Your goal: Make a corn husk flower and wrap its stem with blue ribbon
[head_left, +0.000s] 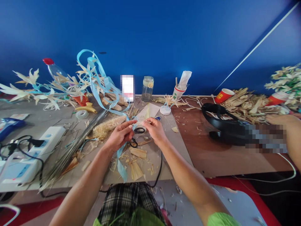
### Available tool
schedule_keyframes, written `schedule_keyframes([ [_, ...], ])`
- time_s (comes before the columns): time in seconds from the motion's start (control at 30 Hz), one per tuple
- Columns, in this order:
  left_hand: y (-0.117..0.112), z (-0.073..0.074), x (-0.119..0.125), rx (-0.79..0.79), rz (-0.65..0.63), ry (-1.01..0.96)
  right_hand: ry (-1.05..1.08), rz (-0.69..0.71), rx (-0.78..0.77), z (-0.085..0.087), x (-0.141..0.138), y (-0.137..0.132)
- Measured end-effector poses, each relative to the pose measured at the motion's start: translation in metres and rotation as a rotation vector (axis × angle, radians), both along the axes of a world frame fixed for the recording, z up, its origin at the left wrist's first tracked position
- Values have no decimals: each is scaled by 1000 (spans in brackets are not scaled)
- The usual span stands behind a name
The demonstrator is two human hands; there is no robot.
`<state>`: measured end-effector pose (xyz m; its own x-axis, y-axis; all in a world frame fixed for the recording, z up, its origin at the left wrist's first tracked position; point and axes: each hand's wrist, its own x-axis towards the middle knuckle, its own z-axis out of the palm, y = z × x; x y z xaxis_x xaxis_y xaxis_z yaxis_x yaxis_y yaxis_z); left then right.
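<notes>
My left hand (121,134) is closed in a pinch over the middle of the table. A light-blue ribbon (121,168) passes through its fingers and hangs down below the hand. Close beside it, my right hand (154,128) also pinches with thumb and forefinger, on something small and pale between the hands that I cannot make out. Below the fingertips, black loops like scissor handles (134,143) show partly. Dry corn husk pieces (138,153) lie under the hands, and a corn cob (110,124) lies left of them.
Thin metal wires (77,147) lie bundled at the left, near a white power strip (44,147). Husk flowers (33,78) with blue stems stand behind. A bottle (147,89) and paper cup (178,93) are at the back. A co-worker's arm (293,135) reaches in right, by a black ring-shaped object (218,117).
</notes>
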<state>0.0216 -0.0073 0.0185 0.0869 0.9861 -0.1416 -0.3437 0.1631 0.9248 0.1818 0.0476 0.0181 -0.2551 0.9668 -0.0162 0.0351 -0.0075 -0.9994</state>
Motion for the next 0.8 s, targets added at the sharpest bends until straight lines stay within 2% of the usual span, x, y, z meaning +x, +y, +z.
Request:
schedule_keyframes([
  [0.17, -3, 0, -5, -44, -166, 9, -141, 126, 109, 6, 6, 0],
  [0.4, -1, -3, -9, -76, -251, 58, -270, 203, 180, 14, 10, -1],
  [0.8, 1, -7, -6, -109, -257, 97, -313, 301, 141, 14, 15, 1],
])
